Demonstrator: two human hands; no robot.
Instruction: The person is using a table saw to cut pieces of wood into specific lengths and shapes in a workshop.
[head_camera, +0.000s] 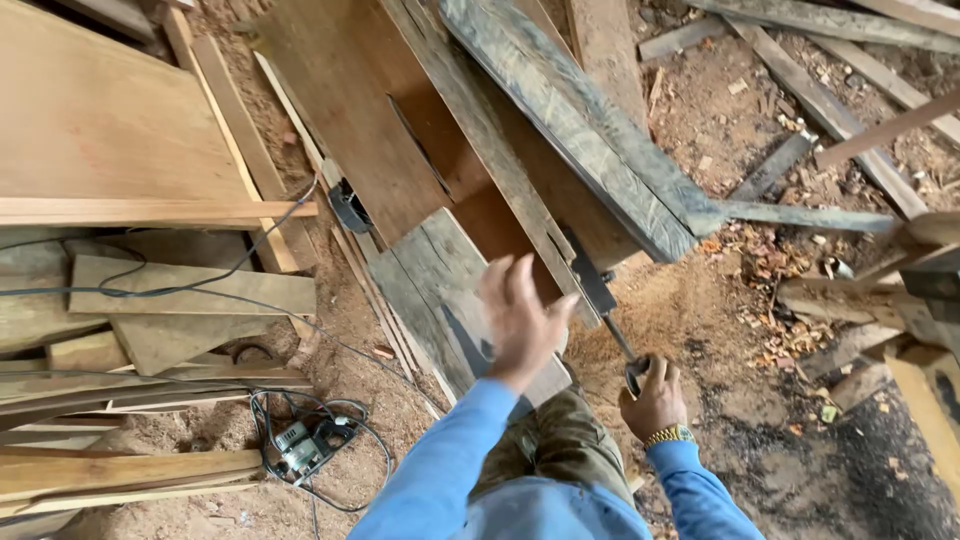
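Low at six o'clock, right hand wraps shut around the handle of a hammer, whose dark head rests at the edge of a grey plank. Left hand, fingers spread and blurred, hovers over that plank, gripping nothing. At eight o'clock a power tool with coiled cable lies on sawdust; no packages or labels legible.

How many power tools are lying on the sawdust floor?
1 that I can tell: a corded power tool lower left, near the left hand. A dark object by the boards may be another.
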